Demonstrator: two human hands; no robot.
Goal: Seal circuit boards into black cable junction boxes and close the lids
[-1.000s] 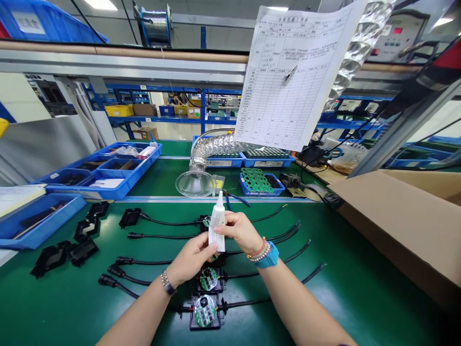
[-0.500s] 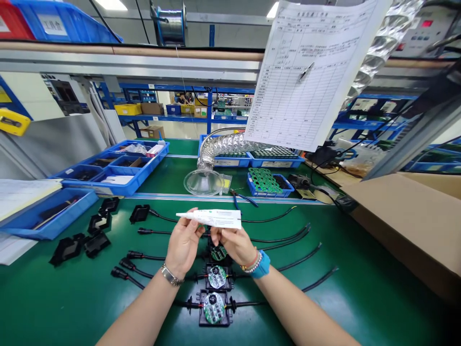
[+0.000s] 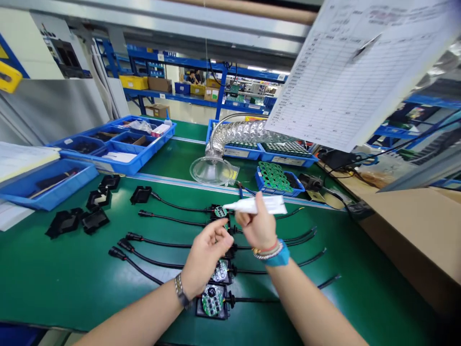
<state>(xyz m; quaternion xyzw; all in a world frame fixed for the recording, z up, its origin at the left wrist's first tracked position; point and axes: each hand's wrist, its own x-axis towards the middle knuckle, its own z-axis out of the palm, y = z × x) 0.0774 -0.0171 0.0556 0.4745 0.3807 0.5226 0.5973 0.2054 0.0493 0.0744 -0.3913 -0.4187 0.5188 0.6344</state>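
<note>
My right hand [image 3: 260, 226] grips a white squeeze tube [image 3: 275, 204] with a long tapered nozzle. The nozzle points left, its tip beside a round green circuit board [image 3: 220, 211] in the farthest black housing. To the left, my left hand [image 3: 209, 250] has let the tube go; its fingers are curled towards the thumb, and what they pinch, if anything, is hidden. Beneath both hands runs a column of black housings with cables, partly covered. The nearest round circuit board [image 3: 212, 301] lies in its open black housing.
Loose black covers [image 3: 94, 220] lie at the left, near blue bins [image 3: 129, 166]. A clear extraction hood [image 3: 212, 170] on a foil duct stands behind the hands. Green boards [image 3: 275, 177] sit in a blue tray. A cardboard box [image 3: 414, 230] occupies the right; a paper sheet [image 3: 345, 86] hangs above.
My left hand has come off the tube and dropped nearer. My right hand has carried the tube to the right, with its nozzle now by the far board. The view has tilted down.
</note>
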